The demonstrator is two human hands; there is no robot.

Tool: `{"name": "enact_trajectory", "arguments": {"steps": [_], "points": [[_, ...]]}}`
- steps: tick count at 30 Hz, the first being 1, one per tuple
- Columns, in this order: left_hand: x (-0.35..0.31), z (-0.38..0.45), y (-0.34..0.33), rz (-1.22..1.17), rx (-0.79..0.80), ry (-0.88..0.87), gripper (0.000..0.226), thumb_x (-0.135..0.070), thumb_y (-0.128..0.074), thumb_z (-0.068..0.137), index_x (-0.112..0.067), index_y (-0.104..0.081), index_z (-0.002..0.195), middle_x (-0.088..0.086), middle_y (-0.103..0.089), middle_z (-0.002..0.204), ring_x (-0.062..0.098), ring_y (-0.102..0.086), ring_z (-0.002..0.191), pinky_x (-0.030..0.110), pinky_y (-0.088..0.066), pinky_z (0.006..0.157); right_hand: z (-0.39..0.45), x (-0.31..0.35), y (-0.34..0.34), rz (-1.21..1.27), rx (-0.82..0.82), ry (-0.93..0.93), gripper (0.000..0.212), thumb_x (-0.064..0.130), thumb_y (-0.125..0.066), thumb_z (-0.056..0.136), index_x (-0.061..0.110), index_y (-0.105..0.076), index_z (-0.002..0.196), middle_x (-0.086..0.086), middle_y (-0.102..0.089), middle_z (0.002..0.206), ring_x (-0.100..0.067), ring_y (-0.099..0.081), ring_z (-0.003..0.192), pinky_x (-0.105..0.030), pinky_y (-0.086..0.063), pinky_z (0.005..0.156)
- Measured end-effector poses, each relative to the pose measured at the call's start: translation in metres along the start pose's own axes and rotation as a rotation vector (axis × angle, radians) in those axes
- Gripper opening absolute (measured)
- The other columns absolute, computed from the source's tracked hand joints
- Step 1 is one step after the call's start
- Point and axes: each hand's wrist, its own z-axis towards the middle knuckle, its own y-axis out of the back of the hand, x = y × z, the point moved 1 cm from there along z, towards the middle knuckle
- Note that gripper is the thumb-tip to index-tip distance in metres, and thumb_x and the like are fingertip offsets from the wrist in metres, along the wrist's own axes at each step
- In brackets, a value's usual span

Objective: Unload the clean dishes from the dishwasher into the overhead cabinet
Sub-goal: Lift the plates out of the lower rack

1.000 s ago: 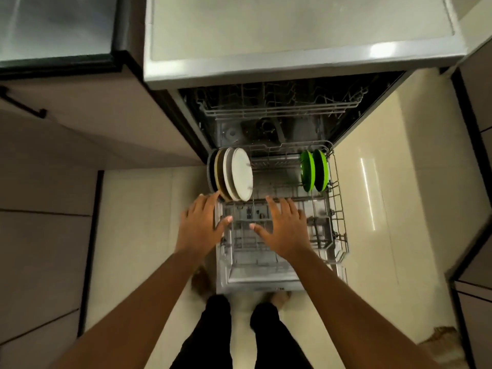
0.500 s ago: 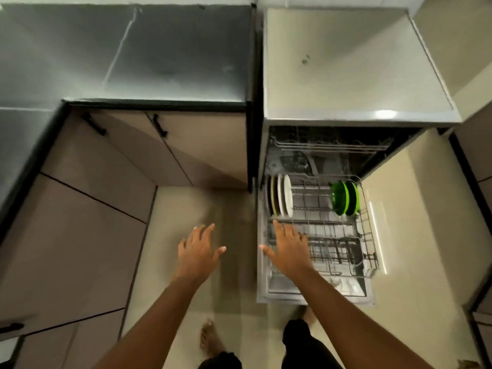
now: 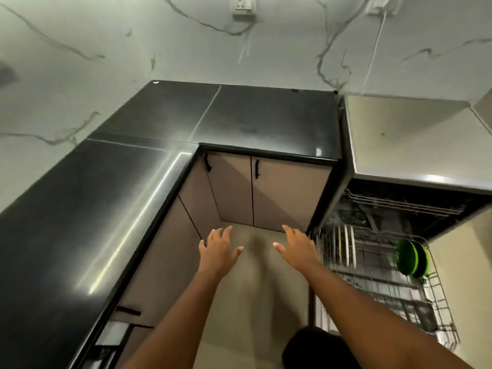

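Observation:
The dishwasher stands open at the right with its lower wire rack (image 3: 436, 296) pulled out. Several pale plates (image 3: 344, 245) stand on edge at the rack's left end, blurred. Two green plates (image 3: 411, 258) stand at its right end. My left hand (image 3: 218, 251) hovers over the floor with fingers spread and nothing in it. My right hand (image 3: 298, 247) is open too, just left of the rack and apart from the plates. No overhead cabinet is in view.
A dark L-shaped countertop (image 3: 149, 187) wraps the left and back. Beige base cabinet doors (image 3: 279, 193) with black handles sit below it. The dishwasher's grey top (image 3: 415, 139) is at the right. A marble wall with a socket (image 3: 243, 5) rises behind.
The view has swung up and left, from the rack to the counter corner and wall. Both hands left the rack and now hover over the floor, holding nothing.

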Motion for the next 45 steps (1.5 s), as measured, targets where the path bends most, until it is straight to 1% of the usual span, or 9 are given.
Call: {"name": "enact_trajectory", "arguments": {"steps": [9,18,23,26,28,32,38,41,45], "points": [[0.013,0.070,0.014,0.001,0.109,-0.027,0.062,-0.045,-0.047,0.097,-0.024,-0.025,0.151,0.004,-0.031,0.153,0.023,-0.023,0.146,0.057,-0.019,0.116,0.070,0.017,0.010,0.100,0.038,0.003,0.065,0.054,-0.050,0.096,0.028,-0.030,0.152,-0.008,-0.052,0.140,-0.029,-0.049,0.127,-0.043,-0.046,0.098],[0.023,0.176,0.040,-0.082,0.194,0.064,0.064,-0.049,-0.050,0.094,-0.027,-0.027,0.150,0.002,-0.039,0.147,0.023,-0.041,0.134,0.049,-0.038,0.106,0.179,0.038,0.035,0.335,0.059,-0.071,0.062,0.049,-0.056,0.095,0.024,-0.038,0.149,-0.008,-0.054,0.140,-0.025,-0.050,0.131,-0.039,-0.045,0.102],[0.005,0.230,0.030,-0.175,0.248,0.062,0.063,-0.047,-0.052,0.095,-0.027,-0.028,0.149,0.001,-0.042,0.145,0.022,-0.045,0.131,0.047,-0.039,0.106,0.230,0.047,0.038,0.526,0.060,-0.133,0.046,0.038,-0.060,0.095,0.024,-0.052,0.138,-0.005,-0.063,0.121,-0.022,-0.059,0.115,-0.037,-0.049,0.097],[-0.003,0.256,0.019,-0.202,0.298,0.045,0.063,-0.047,-0.053,0.094,-0.028,-0.029,0.149,0.001,-0.042,0.145,0.021,-0.045,0.131,0.048,-0.038,0.107,0.258,0.052,0.034,0.632,0.017,-0.205,0.036,0.030,-0.060,0.096,0.024,-0.060,0.131,0.003,-0.066,0.101,-0.019,-0.062,0.104,-0.030,-0.048,0.088],[-0.003,0.267,0.014,-0.205,0.317,0.045,0.063,-0.047,-0.053,0.094,-0.028,-0.029,0.149,0.001,-0.042,0.144,0.021,-0.046,0.130,0.048,-0.040,0.106,0.269,0.056,0.033,0.702,-0.017,-0.263,0.033,0.027,-0.061,0.095,0.021,-0.063,0.128,0.005,-0.065,0.090,-0.021,-0.063,0.102,-0.031,-0.049,0.088],[0.008,0.308,0.002,-0.193,0.312,0.061,0.061,-0.046,-0.052,0.095,-0.025,-0.031,0.147,0.002,-0.043,0.144,0.023,-0.048,0.128,0.048,-0.042,0.104,0.305,0.070,0.029,0.765,0.007,-0.349,0.040,0.025,-0.063,0.095,0.015,-0.058,0.134,0.000,-0.067,0.100,-0.023,-0.063,0.108,-0.033,-0.047,0.093],[0.014,0.359,-0.010,-0.143,0.411,0.012,0.060,-0.045,-0.051,0.095,-0.023,-0.031,0.147,0.005,-0.041,0.146,0.027,-0.044,0.132,0.050,-0.040,0.105,0.355,0.089,0.025,0.799,0.012,-0.490,0.059,0.010,-0.066,0.091,0.009,-0.044,0.146,-0.010,-0.056,0.139,-0.028,-0.054,0.127,-0.030,-0.043,0.097],[0.017,0.380,-0.016,-0.110,0.462,-0.028,0.060,-0.046,-0.050,0.095,-0.022,-0.032,0.147,0.006,-0.040,0.146,0.027,-0.042,0.133,0.049,-0.040,0.106,0.383,0.096,0.022,0.816,-0.015,-0.521,0.054,0.001,-0.062,0.089,0.010,-0.051,0.141,-0.012,-0.059,0.137,-0.030,-0.055,0.124,-0.030,-0.044,0.094],[0.021,0.394,-0.021,-0.066,0.490,-0.084,0.061,-0.048,-0.048,0.096,-0.019,-0.031,0.147,0.006,-0.036,0.148,0.027,-0.039,0.135,0.046,-0.040,0.105,0.408,0.103,0.015,0.935,-0.029,-0.635,0.041,-0.001,-0.065,0.083,0.003,-0.063,0.123,-0.014,-0.066,0.121,-0.031,-0.059,0.116,-0.036,-0.048,0.090]]}}
